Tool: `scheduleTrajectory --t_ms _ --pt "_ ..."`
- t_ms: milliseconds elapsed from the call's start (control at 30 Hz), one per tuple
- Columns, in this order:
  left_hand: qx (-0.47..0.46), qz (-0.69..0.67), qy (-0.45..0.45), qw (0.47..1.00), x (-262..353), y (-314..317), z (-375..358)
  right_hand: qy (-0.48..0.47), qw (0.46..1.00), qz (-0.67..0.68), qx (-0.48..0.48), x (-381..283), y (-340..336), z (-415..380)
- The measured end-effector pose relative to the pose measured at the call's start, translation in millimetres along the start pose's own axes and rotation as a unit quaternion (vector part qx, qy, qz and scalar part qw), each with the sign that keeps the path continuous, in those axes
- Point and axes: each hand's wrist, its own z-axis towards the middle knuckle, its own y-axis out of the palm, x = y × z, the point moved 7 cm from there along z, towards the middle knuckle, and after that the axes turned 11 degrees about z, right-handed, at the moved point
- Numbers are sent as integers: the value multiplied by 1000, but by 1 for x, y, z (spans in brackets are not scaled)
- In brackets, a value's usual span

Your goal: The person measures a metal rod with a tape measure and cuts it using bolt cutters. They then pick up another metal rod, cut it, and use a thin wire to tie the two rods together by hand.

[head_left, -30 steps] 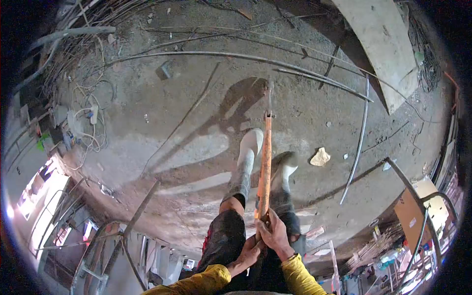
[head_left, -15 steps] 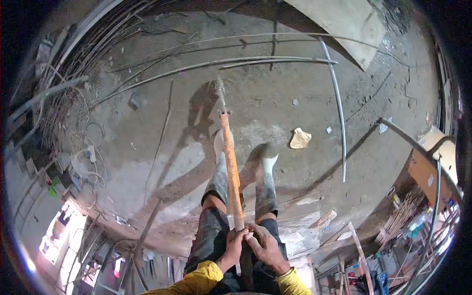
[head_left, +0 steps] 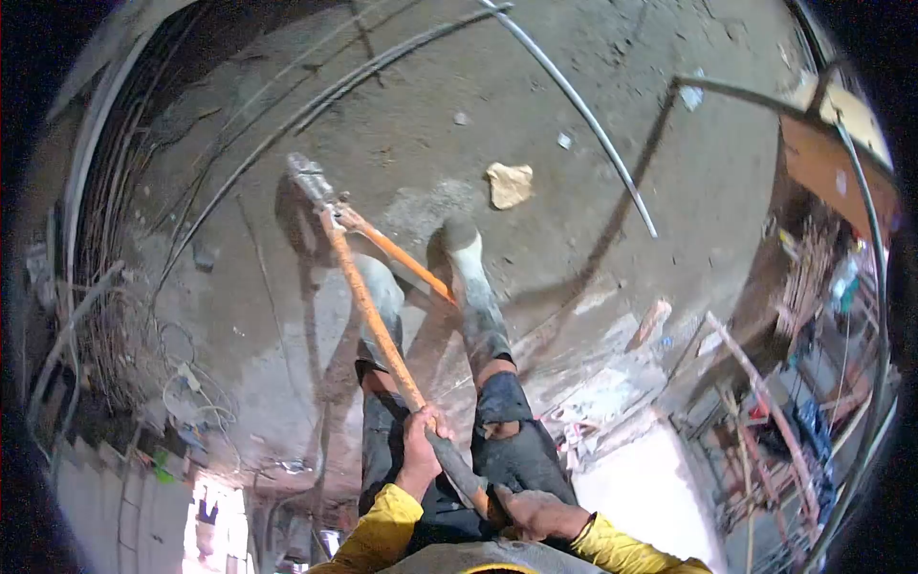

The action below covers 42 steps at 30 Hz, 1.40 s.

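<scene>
A long bolt cutter (head_left: 371, 316) with worn orange handles slants across the front of my legs. Its metal jaw end (head_left: 312, 180) points away to the upper left, above the floor. My left hand (head_left: 419, 450) is wrapped around one handle, partway along its length. At that same handle's lower end, close to my body, my right hand (head_left: 537, 512) is closed on the grip. The second orange handle (head_left: 409, 260) stands apart at an angle, ending over my right shin with no hand on it.
Thin steel rods (head_left: 335, 86) lie ahead on the dusty concrete floor, with a grey pipe (head_left: 579, 105) to the right. A pale crumpled piece (head_left: 510, 186) sits past my boots. Cables (head_left: 196, 383) tangle at left; a wooden board (head_left: 832, 167) leans at right.
The bolt cutter has swung to the left and its handles have spread apart. My left hand has shifted farther up the handle from my right. The view has turned.
</scene>
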Motion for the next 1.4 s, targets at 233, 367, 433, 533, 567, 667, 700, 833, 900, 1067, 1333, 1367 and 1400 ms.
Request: scheduleTrajectory --t_ms 233,367,433,533,567,667,700,833,900,1067,1333,1367,1400 --pt "-14 -4 5 1000 7 27 -3 -29 994 104 20 9 -15 -13" --pt "-31 -36 2 999 3 47 2 -34 989 44 140 15 -23 -14" --pt "-19 -68 -27 997 -4 58 10 12 983 57 174 27 -32 -23" --pt "-59 -49 -47 996 -7 90 17 62 962 97 248 49 -49 -42" --pt "-79 -43 -46 995 -8 95 21 76 955 105 268 63 -49 -41" --pt "-49 -28 -89 994 -14 93 27 75 932 149 322 77 -52 -39" --pt "-63 -30 -100 993 -16 90 30 70 929 146 334 72 -58 -40" --pt "-112 5 -144 983 -8 90 24 67 917 177 350 81 -45 -21" --pt "-172 11 -146 974 1 85 22 113 915 177 345 74 -48 -29" --pt "-243 59 -168 954 5 95 29 130 908 129 376 56 -68 -54" --pt "-252 -6 -133 959 3 118 46 103 879 52 462 81 -122 -70" --pt "-255 -12 -120 959 7 116 50 95 879 40 465 83 -126 -71" --pt "-241 4 -101 965 14 110 53 101 881 28 460 84 -128 -72"
